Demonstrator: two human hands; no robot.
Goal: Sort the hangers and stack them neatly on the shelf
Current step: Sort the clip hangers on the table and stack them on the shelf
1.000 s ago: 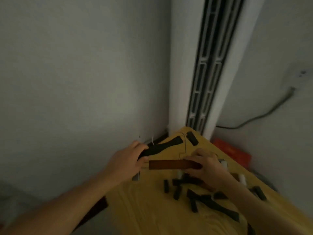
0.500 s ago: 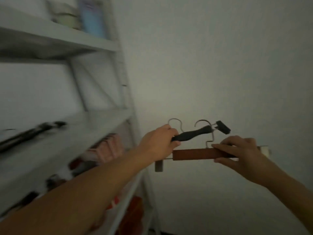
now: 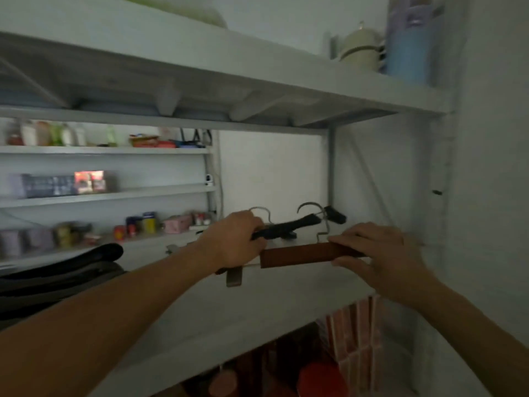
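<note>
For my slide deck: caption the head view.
Both hands, left hand and right hand, carry a wooden clip hanger and black hanger over the shelf.

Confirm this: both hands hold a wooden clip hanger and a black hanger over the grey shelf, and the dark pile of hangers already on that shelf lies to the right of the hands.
Not quite. In the head view the dark pile lies to the left of the hands, not the right. The rest holds: the left hand and right hand hold the wooden clip hanger and black hanger over the grey shelf.

Head camera faces forward, close to the shelf; one view only.
</note>
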